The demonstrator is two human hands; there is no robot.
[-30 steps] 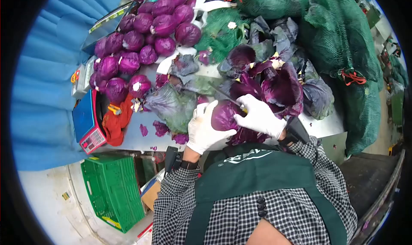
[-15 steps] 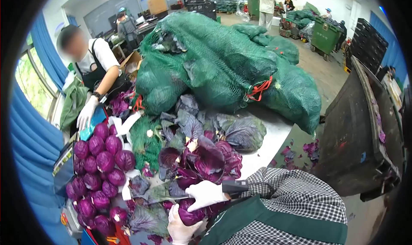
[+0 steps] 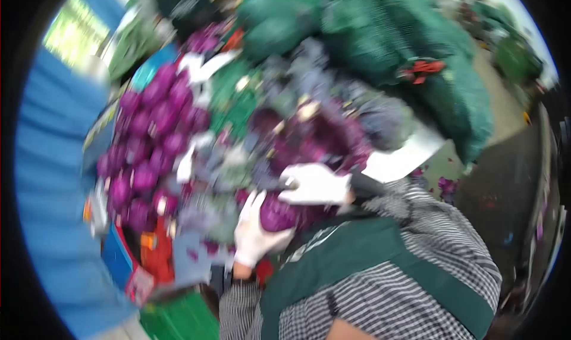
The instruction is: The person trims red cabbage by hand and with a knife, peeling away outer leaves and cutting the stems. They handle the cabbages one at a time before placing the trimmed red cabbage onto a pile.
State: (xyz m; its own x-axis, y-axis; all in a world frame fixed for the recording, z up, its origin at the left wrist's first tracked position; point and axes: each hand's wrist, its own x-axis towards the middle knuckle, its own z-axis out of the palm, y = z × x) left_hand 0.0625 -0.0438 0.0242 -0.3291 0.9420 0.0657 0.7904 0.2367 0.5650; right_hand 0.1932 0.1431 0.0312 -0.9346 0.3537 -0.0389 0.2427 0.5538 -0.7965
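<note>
This is a produce sorting and packing hall, not a home kitchen, and the bulk goods show it. Big green net sacks [image 3: 380,48] are heaped at the far side. A broad pile of trimmed red cabbages [image 3: 148,143] lies on the left of the metal bench [image 3: 399,160], and stripped outer leaves [image 3: 333,120] cover its middle. A blurred blue scale [image 3: 122,259] and a green plastic crate [image 3: 178,322] sit near left. Purple scraps dot the bare floor [image 3: 493,191] on the right. The work wear fits too: a green apron [image 3: 357,251], and white gloves on the left hand [image 3: 253,233], which cups one cabbage head [image 3: 276,214], and on the right hand [image 3: 315,185].
</note>
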